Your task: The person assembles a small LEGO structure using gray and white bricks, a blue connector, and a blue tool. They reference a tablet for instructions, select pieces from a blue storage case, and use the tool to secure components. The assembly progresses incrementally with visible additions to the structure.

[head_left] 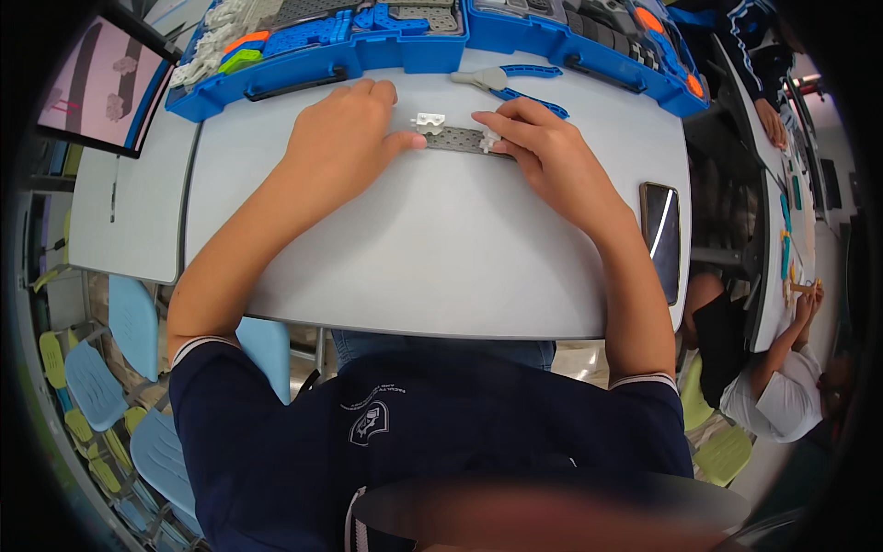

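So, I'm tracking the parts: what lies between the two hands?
In the head view, a gray perforated strip lies between left hand and right hand, with a white piece by each.

White table (pixel 432 248): blue parts bins (pixel 432 53) along far edge, blue-handled pliers (pixel 495 79), phone (pixel 660 241) at right.

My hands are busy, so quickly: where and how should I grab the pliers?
Probably by the blue handles of the pliers, right hand coming from the near right: the handles splay that way, while the grey head points left and blue cases stand just behind.
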`<action>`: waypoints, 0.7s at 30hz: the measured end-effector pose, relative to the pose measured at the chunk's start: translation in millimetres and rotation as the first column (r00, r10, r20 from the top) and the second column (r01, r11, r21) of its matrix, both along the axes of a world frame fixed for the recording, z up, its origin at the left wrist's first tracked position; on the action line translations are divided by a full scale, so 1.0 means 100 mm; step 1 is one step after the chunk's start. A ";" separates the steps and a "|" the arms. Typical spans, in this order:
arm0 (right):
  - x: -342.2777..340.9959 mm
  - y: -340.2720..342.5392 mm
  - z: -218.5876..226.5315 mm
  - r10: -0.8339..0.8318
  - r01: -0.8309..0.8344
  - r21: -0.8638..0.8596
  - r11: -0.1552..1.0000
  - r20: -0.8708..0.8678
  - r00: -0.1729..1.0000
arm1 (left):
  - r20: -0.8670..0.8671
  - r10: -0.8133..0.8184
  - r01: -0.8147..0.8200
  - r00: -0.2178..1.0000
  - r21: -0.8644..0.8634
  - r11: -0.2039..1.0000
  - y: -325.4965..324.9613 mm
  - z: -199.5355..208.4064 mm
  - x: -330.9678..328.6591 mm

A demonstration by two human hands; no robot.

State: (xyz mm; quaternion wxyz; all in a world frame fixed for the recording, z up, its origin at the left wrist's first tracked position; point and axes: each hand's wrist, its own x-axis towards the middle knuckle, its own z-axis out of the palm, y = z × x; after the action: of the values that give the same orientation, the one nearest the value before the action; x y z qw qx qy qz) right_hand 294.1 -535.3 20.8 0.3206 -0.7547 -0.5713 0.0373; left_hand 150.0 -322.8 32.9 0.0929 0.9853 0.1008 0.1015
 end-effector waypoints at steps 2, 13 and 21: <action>0.01 0.00 0.00 -0.002 0.002 -0.004 1.000 0.013 1.000 | 0.102 -0.070 0.082 0.992 -0.116 0.990 0.05 -0.09 0.06; 0.11 0.03 0.04 0.017 -0.017 0.003 1.000 0.066 0.998 | 0.276 -0.171 0.276 0.946 -0.406 0.871 0.15 -0.41 0.19; 0.08 0.05 0.04 0.040 -0.031 -0.072 0.997 0.129 0.991 | 0.346 -0.193 0.316 0.918 -0.346 0.883 0.14 -0.43 0.17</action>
State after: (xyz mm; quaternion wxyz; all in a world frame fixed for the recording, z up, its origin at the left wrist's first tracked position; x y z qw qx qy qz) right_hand 302.1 -529.9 24.7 0.2555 -0.7557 -0.6028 0.0135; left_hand 166.8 -309.1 -9.6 0.3167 0.9235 -0.0280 0.2148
